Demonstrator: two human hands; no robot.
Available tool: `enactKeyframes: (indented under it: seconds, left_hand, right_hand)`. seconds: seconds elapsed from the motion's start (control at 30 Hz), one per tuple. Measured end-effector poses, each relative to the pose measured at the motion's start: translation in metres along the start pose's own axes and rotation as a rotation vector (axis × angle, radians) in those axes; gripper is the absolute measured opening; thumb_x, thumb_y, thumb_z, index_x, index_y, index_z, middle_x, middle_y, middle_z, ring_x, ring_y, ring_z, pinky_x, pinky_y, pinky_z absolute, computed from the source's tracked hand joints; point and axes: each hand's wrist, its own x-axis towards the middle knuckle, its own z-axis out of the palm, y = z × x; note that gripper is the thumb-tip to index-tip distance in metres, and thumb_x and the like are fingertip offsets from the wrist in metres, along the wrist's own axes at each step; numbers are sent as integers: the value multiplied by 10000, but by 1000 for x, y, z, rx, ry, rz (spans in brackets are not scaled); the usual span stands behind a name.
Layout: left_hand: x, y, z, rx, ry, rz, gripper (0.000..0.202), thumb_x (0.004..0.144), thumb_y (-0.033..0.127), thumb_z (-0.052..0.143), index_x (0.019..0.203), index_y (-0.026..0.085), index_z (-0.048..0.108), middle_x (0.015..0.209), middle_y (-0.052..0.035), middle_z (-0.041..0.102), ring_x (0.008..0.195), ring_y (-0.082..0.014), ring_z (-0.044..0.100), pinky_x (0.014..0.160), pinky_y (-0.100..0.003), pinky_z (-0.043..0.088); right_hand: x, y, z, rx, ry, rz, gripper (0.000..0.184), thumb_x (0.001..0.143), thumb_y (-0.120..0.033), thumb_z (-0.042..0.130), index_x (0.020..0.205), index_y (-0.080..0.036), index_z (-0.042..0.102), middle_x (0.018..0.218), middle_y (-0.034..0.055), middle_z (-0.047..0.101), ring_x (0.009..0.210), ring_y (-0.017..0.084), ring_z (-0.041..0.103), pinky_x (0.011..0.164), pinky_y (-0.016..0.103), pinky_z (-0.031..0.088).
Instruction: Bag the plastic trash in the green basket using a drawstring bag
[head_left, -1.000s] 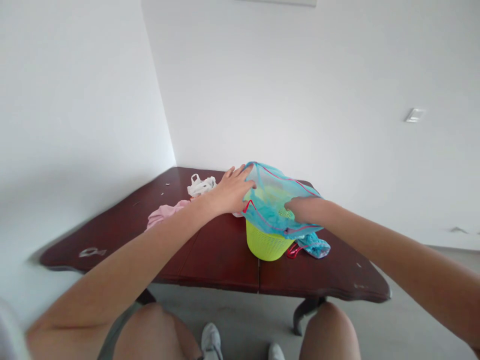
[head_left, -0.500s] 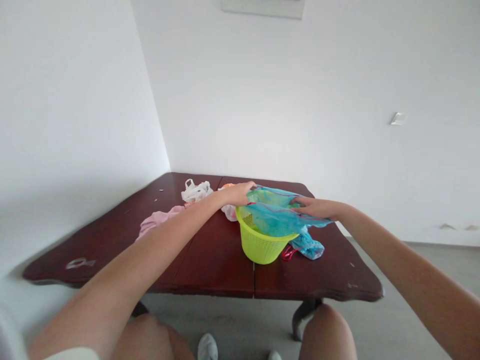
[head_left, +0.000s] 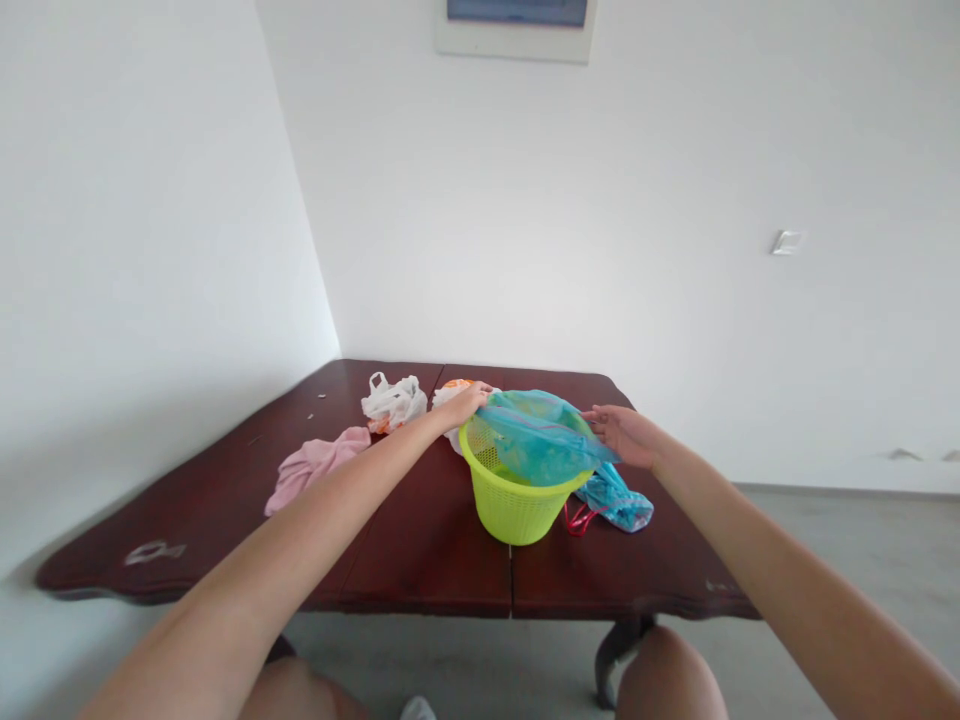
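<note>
A lime-green perforated plastic basket point(head_left: 517, 512) stands upright on the table. Spread across its mouth is a translucent blue garbage bag point(head_left: 551, 455) with a reddish drawstring edge, part of it sagging inside. At the basket's left rim, my left hand point(head_left: 465, 403) is closed on the bag's edge; its fingertips are partly hidden. My right hand point(head_left: 624, 434) is at the bag's right side, fingers stretched out and apart, touching or very near the plastic. Below it, a crumpled blue bag point(head_left: 616, 500) with red drawstring point(head_left: 579, 518) lies against the basket's right side.
On the dark red wooden table point(head_left: 427, 530), a pink cloth point(head_left: 315, 468) lies at left. A white plastic bag point(head_left: 394, 400) sits farther back, and another white and orange bag point(head_left: 448, 393) is behind my left hand. White walls point(head_left: 600, 220) rise behind and at left.
The bag's edge has dropped lower over the basket. My right hand has come out of the bag's mouth to its right side, fingers opening. My left hand has moved slightly left to the rim.
</note>
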Motion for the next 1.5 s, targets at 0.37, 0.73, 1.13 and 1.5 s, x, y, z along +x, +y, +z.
enactKeyframes:
  seconds: [0.37, 0.73, 1.13, 1.5]
  left_hand:
    - [-20, -6, -22, -97, -25, 133, 629, 729, 279, 562, 1314, 216, 783, 1433, -134, 852, 1357, -342, 799, 1182, -499, 655]
    - [-137, 54, -49, 198, -132, 685, 412, 1120, 288, 669, 1529, 306, 713, 1683, -119, 719, 1622, -364, 629, 1439, -620, 437]
    - [-154, 64, -29, 399, -69, 600, 749, 1152, 746, 712, 1774, 336, 628, 1839, -197, 551, 1746, -457, 485, 1475, -672, 363]
    - [-138, 69, -12, 351, -60, 669, 566, 1114, 764, 775, 1358, 254, 784, 1308, -116, 849, 1272, -367, 768, 1217, -505, 529]
  right_hand:
    - [-49, 36, 22, -314, 122, -40, 304, 1048, -550, 780, 1009, -249, 762, 953, 76, 859, 904, 276, 820, 853, 394, 698]
    - [-113, 79, 59, -962, 432, -647, 246, 1076, -527, 818, 1153, -295, 795, 1138, 59, 855, 1000, 281, 785, 924, 407, 617]
    - [-95, 111, 91, -1095, 412, -927, 189, 986, -127, 684, 919, -295, 627, 891, 8, 729, 903, 263, 699, 1013, 467, 508]
    - [-104, 112, 97, -1220, 266, -853, 268, 916, -18, 621, 967, -280, 608, 950, 16, 719, 1009, 295, 672, 1119, 525, 413]
